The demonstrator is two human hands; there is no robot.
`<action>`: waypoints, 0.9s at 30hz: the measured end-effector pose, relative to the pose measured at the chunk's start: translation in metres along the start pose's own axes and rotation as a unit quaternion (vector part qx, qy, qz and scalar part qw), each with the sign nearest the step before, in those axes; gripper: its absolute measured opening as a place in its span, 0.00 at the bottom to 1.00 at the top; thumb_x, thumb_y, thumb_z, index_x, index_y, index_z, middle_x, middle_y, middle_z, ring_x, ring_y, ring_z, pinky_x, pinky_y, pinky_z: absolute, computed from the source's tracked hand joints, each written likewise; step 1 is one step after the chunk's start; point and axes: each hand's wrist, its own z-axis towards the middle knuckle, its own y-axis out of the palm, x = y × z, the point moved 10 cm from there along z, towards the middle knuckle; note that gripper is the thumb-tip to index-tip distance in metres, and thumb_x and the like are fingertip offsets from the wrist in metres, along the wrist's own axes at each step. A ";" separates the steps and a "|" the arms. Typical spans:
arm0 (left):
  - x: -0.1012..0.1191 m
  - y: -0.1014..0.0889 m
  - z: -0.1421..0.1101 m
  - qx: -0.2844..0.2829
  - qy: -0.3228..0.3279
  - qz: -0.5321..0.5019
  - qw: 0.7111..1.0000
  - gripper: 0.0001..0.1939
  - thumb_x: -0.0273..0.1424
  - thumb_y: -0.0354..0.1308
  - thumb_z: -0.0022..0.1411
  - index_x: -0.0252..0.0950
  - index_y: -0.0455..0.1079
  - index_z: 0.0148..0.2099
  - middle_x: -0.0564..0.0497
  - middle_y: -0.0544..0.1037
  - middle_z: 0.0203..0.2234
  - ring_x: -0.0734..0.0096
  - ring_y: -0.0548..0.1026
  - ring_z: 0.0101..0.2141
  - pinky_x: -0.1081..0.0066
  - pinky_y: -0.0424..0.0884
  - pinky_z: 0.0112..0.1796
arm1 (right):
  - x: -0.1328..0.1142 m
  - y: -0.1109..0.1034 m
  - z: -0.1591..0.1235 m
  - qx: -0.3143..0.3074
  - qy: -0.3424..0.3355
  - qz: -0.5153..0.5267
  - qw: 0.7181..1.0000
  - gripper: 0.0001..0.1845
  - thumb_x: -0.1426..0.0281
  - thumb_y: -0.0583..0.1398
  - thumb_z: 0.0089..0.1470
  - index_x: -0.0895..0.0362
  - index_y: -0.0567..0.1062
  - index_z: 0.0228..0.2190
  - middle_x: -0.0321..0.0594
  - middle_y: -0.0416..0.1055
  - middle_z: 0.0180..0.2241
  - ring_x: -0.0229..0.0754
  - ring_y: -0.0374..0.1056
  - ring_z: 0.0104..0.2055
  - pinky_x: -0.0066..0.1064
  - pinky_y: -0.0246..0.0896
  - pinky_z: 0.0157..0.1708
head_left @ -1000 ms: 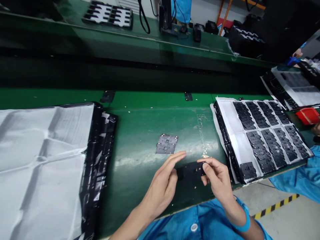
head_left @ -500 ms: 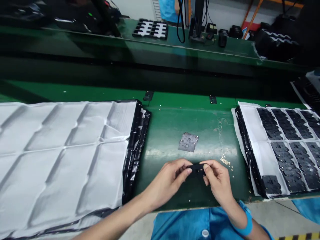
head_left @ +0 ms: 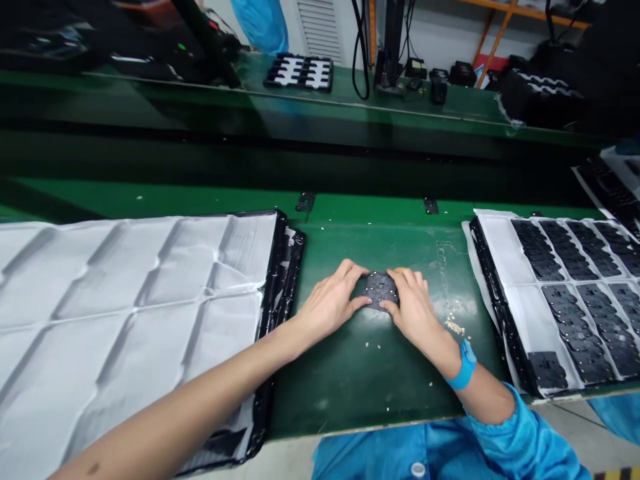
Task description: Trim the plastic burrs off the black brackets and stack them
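Both hands meet over the middle of the green table, around thin black plates [head_left: 380, 288] with small cutouts and bright dots along their edges. My left hand [head_left: 336, 295] grips their left side between thumb and fingers. From the right, my right hand [head_left: 411, 303] pinches the opposite edge; a blue band circles that wrist. The plates lie flat at table level, overlapping one another, and their ends are hidden under my fingertips. Whether they touch the table I cannot tell.
At left stands a stack of trays under a white sheet [head_left: 150, 280]. On the right, a white-lined tray [head_left: 517, 307] holds rows of similar plates. Pale crumbs [head_left: 455, 327] lie between. Two small black pieces, one left [head_left: 305, 202] and one right [head_left: 431, 206], sit farther back.
Both hands have moved forward from near the table's front edge with a black piece, reaching the plates lying there. My left hand, open at first, has closed. The view shifted too.
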 end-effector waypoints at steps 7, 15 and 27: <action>-0.008 0.010 0.009 -0.027 0.012 -0.044 0.999 0.24 0.34 0.66 0.64 0.40 0.67 0.60 0.46 0.73 0.51 0.56 0.81 0.42 0.57 0.78 0.46 | 0.002 0.003 0.006 -0.034 0.006 -0.011 0.999 0.28 0.77 0.69 0.58 0.57 0.74 0.58 0.53 0.71 0.54 0.61 0.66 0.55 0.53 0.67 0.53; -0.007 0.015 0.010 -0.063 -0.013 -0.085 0.994 0.23 0.29 0.67 0.61 0.38 0.66 0.56 0.44 0.71 0.53 0.52 0.80 0.45 0.54 0.77 0.49 | 0.008 0.012 0.018 -0.075 0.040 -0.030 0.996 0.29 0.77 0.71 0.55 0.59 0.73 0.57 0.56 0.71 0.51 0.63 0.66 0.55 0.53 0.64 0.53; -0.003 0.018 0.008 -0.063 -0.007 -0.145 0.987 0.17 0.27 0.62 0.60 0.40 0.65 0.51 0.48 0.80 0.42 0.58 0.80 0.42 0.60 0.75 0.45 | 0.001 0.016 0.017 -0.104 0.084 0.072 0.988 0.19 0.81 0.71 0.50 0.53 0.69 0.36 0.40 0.73 0.36 0.51 0.73 0.42 0.36 0.63 0.40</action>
